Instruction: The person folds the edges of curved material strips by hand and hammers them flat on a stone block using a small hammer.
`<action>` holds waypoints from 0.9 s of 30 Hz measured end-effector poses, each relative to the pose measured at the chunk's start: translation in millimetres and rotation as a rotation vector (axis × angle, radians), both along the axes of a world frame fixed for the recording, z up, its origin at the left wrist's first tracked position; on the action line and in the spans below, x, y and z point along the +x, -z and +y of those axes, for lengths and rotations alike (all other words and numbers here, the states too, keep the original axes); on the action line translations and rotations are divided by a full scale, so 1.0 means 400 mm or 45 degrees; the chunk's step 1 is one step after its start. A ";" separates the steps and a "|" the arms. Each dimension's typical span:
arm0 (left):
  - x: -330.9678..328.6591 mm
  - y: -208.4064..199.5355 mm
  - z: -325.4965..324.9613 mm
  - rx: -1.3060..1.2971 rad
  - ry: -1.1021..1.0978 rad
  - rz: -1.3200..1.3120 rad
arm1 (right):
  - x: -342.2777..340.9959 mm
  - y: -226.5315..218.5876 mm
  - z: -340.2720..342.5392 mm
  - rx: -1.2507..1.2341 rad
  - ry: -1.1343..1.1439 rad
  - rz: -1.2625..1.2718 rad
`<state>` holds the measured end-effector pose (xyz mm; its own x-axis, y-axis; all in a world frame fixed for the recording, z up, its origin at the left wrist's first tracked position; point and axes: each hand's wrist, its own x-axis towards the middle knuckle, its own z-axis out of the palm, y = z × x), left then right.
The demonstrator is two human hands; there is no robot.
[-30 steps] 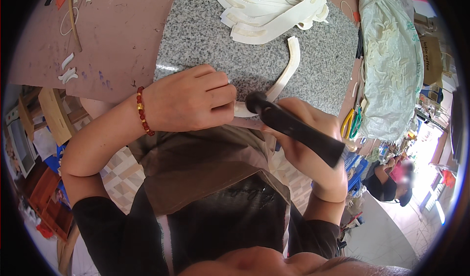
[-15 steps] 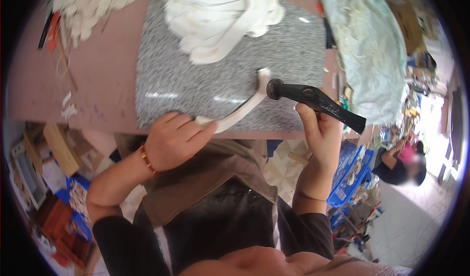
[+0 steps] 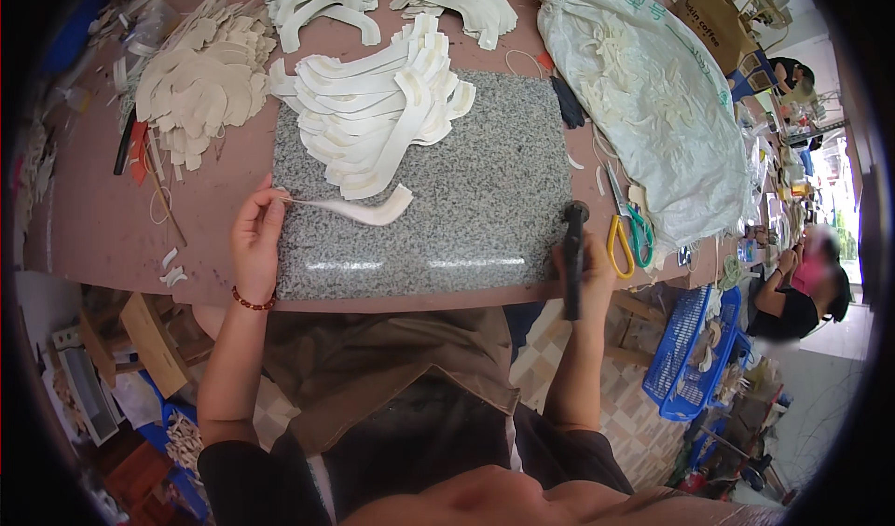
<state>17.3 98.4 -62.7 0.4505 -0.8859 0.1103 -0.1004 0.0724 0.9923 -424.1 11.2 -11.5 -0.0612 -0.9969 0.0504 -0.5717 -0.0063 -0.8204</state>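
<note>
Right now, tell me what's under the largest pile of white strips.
The white pile rests on the grey slab; its far end reaches past the slab's edge. Anything between them is covered.

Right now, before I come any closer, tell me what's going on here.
A person at a workbench pinches one end of a curved white strip in the left hand, near the left edge of a speckled grey slab. The right hand grips a black hammer by the slab's right edge, well apart from the strip. A pile of similar strips lies at the slab's far side, with scissors off to the right.
</note>
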 end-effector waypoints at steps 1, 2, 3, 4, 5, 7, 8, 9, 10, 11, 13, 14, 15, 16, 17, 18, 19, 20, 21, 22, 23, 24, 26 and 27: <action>0.000 0.004 0.001 -0.042 -0.022 0.077 | 0.009 0.004 0.008 -0.093 -0.087 0.170; -0.003 0.004 0.001 -0.017 -0.029 0.092 | 0.018 0.006 0.017 -0.160 -0.088 0.386; -0.005 0.000 0.000 -0.008 -0.036 0.168 | 0.026 0.009 0.022 -0.283 -0.105 0.447; -0.009 -0.004 -0.001 -0.026 -0.047 0.225 | 0.031 0.011 0.027 -0.343 -0.139 0.485; -0.012 -0.009 -0.002 -0.041 -0.030 0.182 | 0.036 0.011 0.030 -0.290 -0.107 0.492; -0.022 -0.015 0.004 -0.012 -0.040 0.218 | 0.041 0.012 0.034 -0.250 -0.049 0.517; -0.026 -0.017 0.008 0.000 -0.076 0.179 | 0.043 0.011 0.035 -0.297 -0.035 0.510; -0.028 -0.017 0.012 0.002 -0.073 0.206 | 0.044 0.010 0.034 -0.243 -0.025 0.511; -0.032 -0.015 0.016 0.012 -0.069 0.265 | 0.045 0.009 0.032 -0.239 -0.014 0.530; -0.035 -0.014 0.019 0.020 -0.069 0.325 | 0.047 0.008 0.029 -0.254 -0.028 0.544; -0.042 -0.014 0.024 0.011 -0.082 0.330 | 0.050 0.009 0.022 -0.219 -0.018 0.540; -0.047 -0.016 0.028 0.005 -0.076 0.343 | 0.051 0.010 0.019 -0.201 0.020 0.528; -0.052 -0.019 0.031 -0.020 -0.071 0.299 | 0.053 0.010 0.016 -0.153 0.037 0.520; -0.057 -0.023 0.036 -0.024 -0.090 0.297 | 0.054 0.011 0.013 -0.177 -0.022 0.533; -0.065 -0.026 0.044 -0.032 -0.078 0.297 | 0.055 0.010 0.012 -0.196 -0.009 0.522; -0.072 -0.025 0.048 -0.067 -0.049 0.287 | 0.056 0.011 0.011 -0.154 0.059 0.512; -0.077 -0.024 0.051 -0.072 -0.066 0.214 | 0.056 0.011 0.011 -0.192 0.029 0.577; -0.081 -0.020 0.055 -0.071 -0.044 0.268 | 0.056 0.010 0.013 -0.188 0.041 0.590; -0.078 -0.018 0.058 -0.053 -0.069 0.335 | 0.056 0.007 0.018 -0.193 0.021 0.602; -0.075 -0.014 0.059 -0.045 -0.074 0.375 | 0.056 0.004 0.024 -0.230 0.012 0.584; -0.064 -0.013 0.057 -0.046 -0.009 0.232 | 0.057 0.000 0.031 -0.194 0.012 0.534; -0.056 -0.010 0.055 -0.043 0.019 0.247 | 0.059 -0.003 0.039 -0.140 0.064 0.577; -0.039 -0.010 0.055 -0.009 -0.026 0.230 | 0.063 -0.008 0.054 -0.111 0.038 0.633; -0.031 -0.012 0.054 0.032 -0.011 0.228 | 0.066 -0.009 0.062 -0.083 0.051 0.680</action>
<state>4.7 120.0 -58.1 0.4687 -0.8833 0.0053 0.0777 0.0471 0.9959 -397.6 35.9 -8.0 -0.0482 -0.9880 0.1466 -0.9099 -0.0171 -0.4144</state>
